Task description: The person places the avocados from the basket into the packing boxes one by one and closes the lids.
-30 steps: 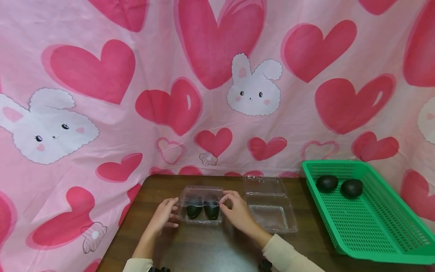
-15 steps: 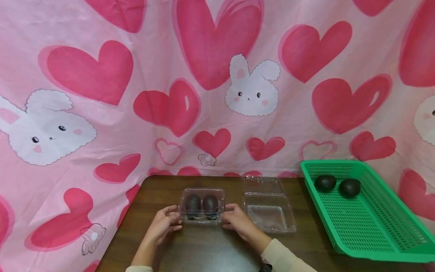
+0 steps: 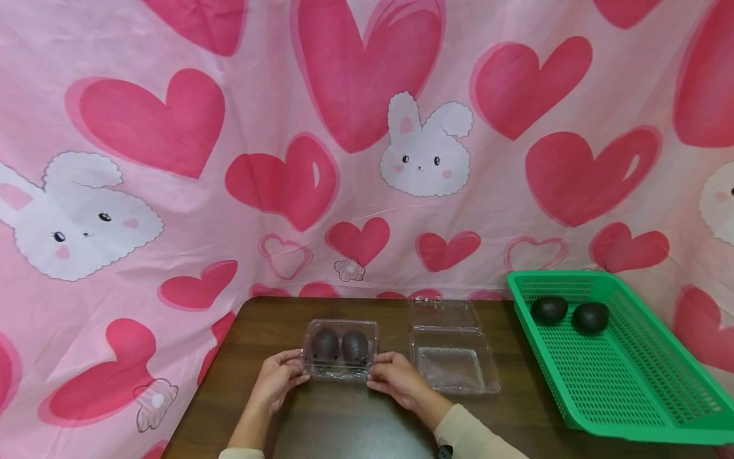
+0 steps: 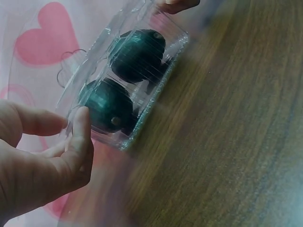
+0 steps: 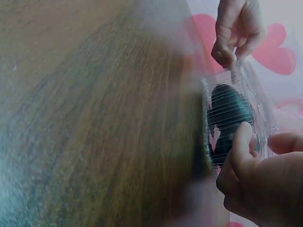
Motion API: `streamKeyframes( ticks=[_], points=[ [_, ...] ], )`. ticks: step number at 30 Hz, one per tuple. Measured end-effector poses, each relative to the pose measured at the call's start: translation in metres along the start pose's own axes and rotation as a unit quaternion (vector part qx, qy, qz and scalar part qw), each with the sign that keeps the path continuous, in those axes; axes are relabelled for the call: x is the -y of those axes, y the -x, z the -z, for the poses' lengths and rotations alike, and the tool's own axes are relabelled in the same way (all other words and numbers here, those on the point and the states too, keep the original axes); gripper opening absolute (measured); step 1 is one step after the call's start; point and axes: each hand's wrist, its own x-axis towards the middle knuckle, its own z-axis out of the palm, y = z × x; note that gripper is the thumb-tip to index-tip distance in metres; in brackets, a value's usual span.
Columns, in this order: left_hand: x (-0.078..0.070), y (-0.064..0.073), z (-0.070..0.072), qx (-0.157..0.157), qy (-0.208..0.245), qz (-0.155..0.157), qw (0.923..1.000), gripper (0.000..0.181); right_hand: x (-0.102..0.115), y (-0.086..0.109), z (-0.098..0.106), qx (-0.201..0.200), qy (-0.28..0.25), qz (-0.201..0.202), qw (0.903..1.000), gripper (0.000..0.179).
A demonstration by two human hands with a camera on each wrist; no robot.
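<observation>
Two dark avocados (image 3: 354,346) lie side by side inside a clear plastic clamshell box (image 3: 341,371), its lid down over them. At the box's left front corner, my left hand (image 3: 278,380) pinches the rim between thumb and fingers. My right hand (image 3: 397,378) pinches the rim at the right front corner. The left wrist view shows the avocados (image 4: 106,105) through the ribbed side, with the left hand (image 4: 52,158) at the near end. In the right wrist view, the thumb of the right hand (image 5: 260,175) lies against the box's front (image 5: 232,113).
A second clear clamshell (image 3: 455,366) lies open on the brown wooden table (image 3: 338,424), right of the box. Farther right stands a green plastic basket (image 3: 622,376) with two more avocados (image 3: 590,317) at its back end. A pink heart-print cloth (image 3: 355,191) hangs behind.
The lid, tilted up a second ago, has come down over the avocados. Both hands have moved from the box's sides to its front corners and now pinch the rim.
</observation>
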Motion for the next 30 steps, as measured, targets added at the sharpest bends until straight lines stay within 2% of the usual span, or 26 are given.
streamKeyframes(
  ticks=[12, 18, 25, 30],
  points=[
    [-0.0023, -0.0004, -0.0035, -0.019, -0.017, 0.001, 0.9997, 0.047, -0.0003, -0.0040, -0.0036, -0.028, -0.020, 0.007, 0.9994, 0.038],
    [-0.0031, -0.0001, -0.0010, -0.013, -0.018, 0.003, 0.9997, 0.047, -0.0029, -0.0062, -0.0050, -0.029, -0.018, 0.018, 0.9993, 0.038],
    [-0.0056, 0.0001, -0.0001, -0.018, -0.026, 0.005, 0.9995, 0.045, -0.0025, -0.0065, -0.0069, -0.026, -0.008, 0.026, 0.9993, 0.043],
    [-0.0075, 0.0006, 0.0018, -0.023, -0.050, 0.006, 0.9985, 0.043, 0.0034, 0.0020, -0.0078, -0.011, -0.004, 0.018, 0.9998, 0.053]
  ],
)
